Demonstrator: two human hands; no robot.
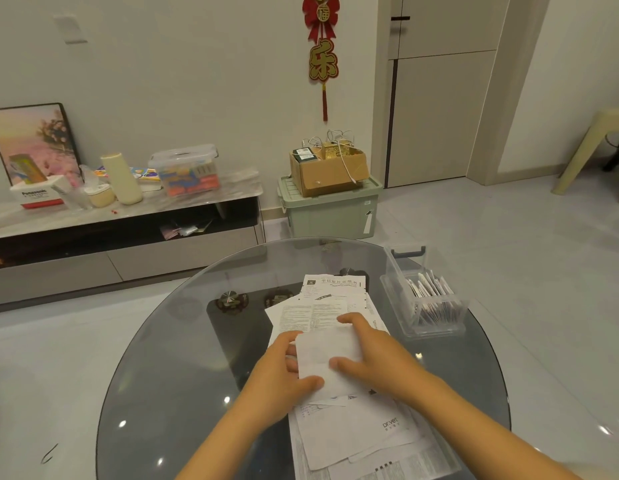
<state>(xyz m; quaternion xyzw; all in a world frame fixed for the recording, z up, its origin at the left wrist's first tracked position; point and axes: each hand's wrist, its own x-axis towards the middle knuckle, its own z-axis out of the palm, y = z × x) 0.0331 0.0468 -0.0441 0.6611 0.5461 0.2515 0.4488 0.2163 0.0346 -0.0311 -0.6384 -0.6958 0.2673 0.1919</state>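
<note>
Both my hands hold a folded white paper (327,355) just above a round glass table (169,358). My left hand (283,372) grips its left edge, thumb on top near the lower corner. My right hand (370,355) grips its right side, thumb on the paper and fingers curled over the top edge. Beneath and around it lies a loose pile of printed leaflets (335,296), some spread toward the table's near edge (363,431).
A clear plastic box (425,306) with several sachets stands on the table's right. Beyond are a low TV cabinet (128,244) with bottles and boxes, a green storage bin (330,213) carrying a cardboard box (327,171), and a pale stool (592,154) at far right.
</note>
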